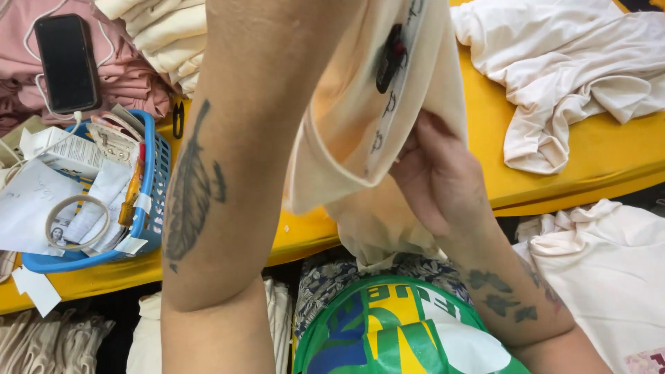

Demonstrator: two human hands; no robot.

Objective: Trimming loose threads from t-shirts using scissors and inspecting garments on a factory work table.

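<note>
Fingers of rt hand (pixel 436 173) pinch the hem of a cream garment (pixel 377 104) held above the yellow table's (pixel 596 156) near edge. Lt hand is out of frame; only its tattooed forearm (pixel 228 173) shows, so its grip can't be told. Blue basket (pixel 156 180) w/ papers sits at the left edge, black phone (pixel 66 62) beyond on pink cloth.

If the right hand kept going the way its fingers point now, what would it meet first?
The right hand points up and left, its fingertips already tucked into the cream garment held up in front. So it would push further into that fabric first. What lies behind the cloth is hidden, and depth is unclear.
</note>
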